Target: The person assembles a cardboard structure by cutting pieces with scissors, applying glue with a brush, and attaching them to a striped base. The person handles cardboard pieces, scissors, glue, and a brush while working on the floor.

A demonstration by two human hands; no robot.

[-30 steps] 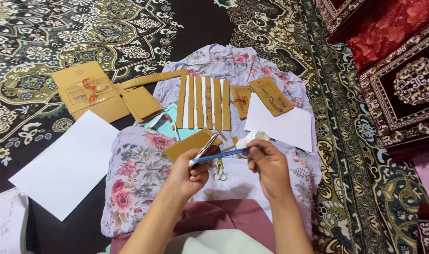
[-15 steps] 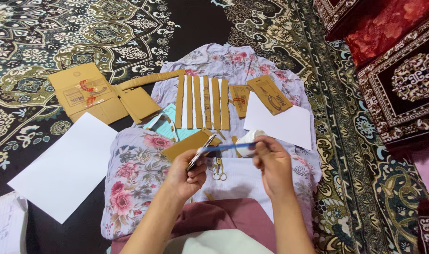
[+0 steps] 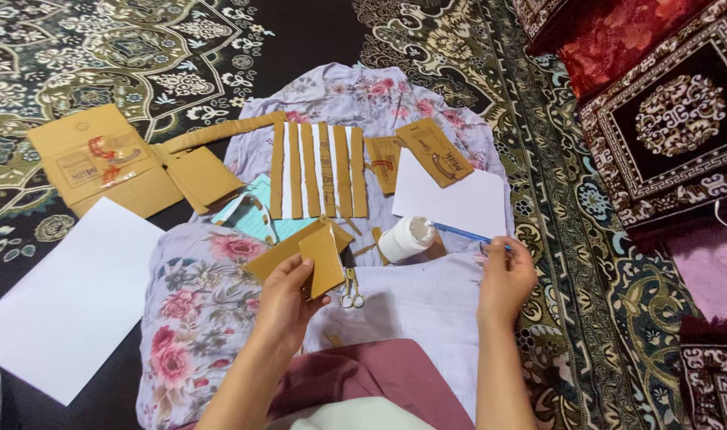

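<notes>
We keep our left hand (image 3: 288, 291) pinched firmly on the cardboard piece (image 3: 324, 256) over the lap, while our right hand (image 3: 503, 275) lays the blue brush (image 3: 459, 232), lightly gripped, beside the white bottle (image 3: 405, 238).

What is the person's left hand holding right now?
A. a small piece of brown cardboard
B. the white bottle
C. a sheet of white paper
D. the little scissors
A: the left hand grips a small brown cardboard piece, while the scissors lie untouched beside it on the cloth.
</notes>
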